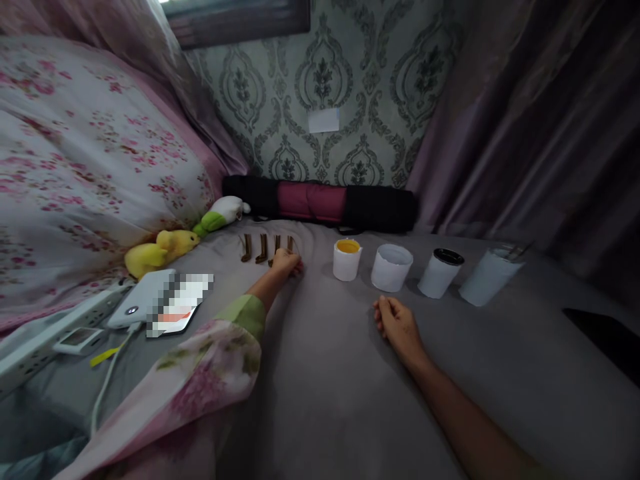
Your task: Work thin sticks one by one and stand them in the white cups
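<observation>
"Spreading wide, the grey sheet [330, 400] carries everything! Hands?"
"Right hand [397, 323]: loosely closed, nothing showing. Left hand [286, 261]: fingers bunched, can't tell if gripping!"
"Brown boot-shaped pieces [264, 247]?"
"Rowed leftward from the left hand, rightmost partly hidden behind it!"

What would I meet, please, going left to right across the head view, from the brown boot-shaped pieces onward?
Leftmost brown boot-shaped piece, second brown piece, left hand, white pot with yellow contents, wider white pot, dark-topped pot, container with thin sticks, dark flat object.
</observation>
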Demonstrator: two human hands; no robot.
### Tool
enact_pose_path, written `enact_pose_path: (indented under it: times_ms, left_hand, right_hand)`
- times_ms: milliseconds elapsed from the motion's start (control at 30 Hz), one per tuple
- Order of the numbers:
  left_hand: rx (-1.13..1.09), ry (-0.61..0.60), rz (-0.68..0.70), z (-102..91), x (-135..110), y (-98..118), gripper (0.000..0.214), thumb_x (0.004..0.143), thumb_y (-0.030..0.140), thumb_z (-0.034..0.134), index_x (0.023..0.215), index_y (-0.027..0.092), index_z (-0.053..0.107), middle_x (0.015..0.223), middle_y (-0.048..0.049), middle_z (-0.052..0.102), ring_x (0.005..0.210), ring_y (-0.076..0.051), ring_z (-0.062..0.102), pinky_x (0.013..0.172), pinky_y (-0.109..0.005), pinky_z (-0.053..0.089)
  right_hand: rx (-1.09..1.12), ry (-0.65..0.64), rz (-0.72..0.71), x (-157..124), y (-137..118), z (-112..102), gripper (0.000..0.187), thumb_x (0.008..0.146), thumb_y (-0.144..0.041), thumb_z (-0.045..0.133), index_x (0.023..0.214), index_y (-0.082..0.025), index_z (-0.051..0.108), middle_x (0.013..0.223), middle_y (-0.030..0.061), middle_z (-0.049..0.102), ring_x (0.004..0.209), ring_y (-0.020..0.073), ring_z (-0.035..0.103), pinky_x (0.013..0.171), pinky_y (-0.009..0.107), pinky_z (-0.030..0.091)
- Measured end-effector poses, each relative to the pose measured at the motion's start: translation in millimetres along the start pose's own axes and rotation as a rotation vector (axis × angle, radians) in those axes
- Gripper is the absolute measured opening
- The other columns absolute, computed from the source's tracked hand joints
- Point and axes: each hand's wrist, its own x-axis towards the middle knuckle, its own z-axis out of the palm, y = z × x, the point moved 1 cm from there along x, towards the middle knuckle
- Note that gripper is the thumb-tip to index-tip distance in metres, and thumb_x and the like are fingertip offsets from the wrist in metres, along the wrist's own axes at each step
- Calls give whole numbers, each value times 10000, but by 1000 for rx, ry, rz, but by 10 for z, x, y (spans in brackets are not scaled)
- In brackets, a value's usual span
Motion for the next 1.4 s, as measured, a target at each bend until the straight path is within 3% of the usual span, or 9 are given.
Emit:
enact_pose_path:
  times_ms: [267,533,933,1400]
  left_hand:
    - [-477,-72,-63,75,-157,-14,113,707,40,482,791,108,515,591,-66,589,528,-119,579,542,-239,478]
    - [-741,-132,-96,136,-290,-52,99,728,30,475,730,113,528,636,-66,591,573,-99,561,585,-221,484]
    - [-920,-220,-126,229,-511,-66,143,757,-13,451,720,92,540,694,-56,582,597,-57,553,606,-170,470]
    - [-971,-303,-76,347,-647,-184,154,729,-30,473,786,63,580,706,-77,609,574,-69,567,581,-171,494]
  right_hand:
    - [6,-6,-17,17,33,0,406,753,-529,400,755,-151,546,567,11,500,434,99,444,377,203,321]
    - [9,-1,-5,13,38,1,408,747,-536,400,761,-154,543,557,3,495,412,95,431,351,203,306]
    - [26,-19,-21,-18,-1,1,399,757,-528,394,753,-153,531,569,10,485,432,95,432,355,191,305]
    - [20,-28,-30,-8,38,5,410,761,-532,385,763,-150,531,578,7,489,429,90,432,348,185,308]
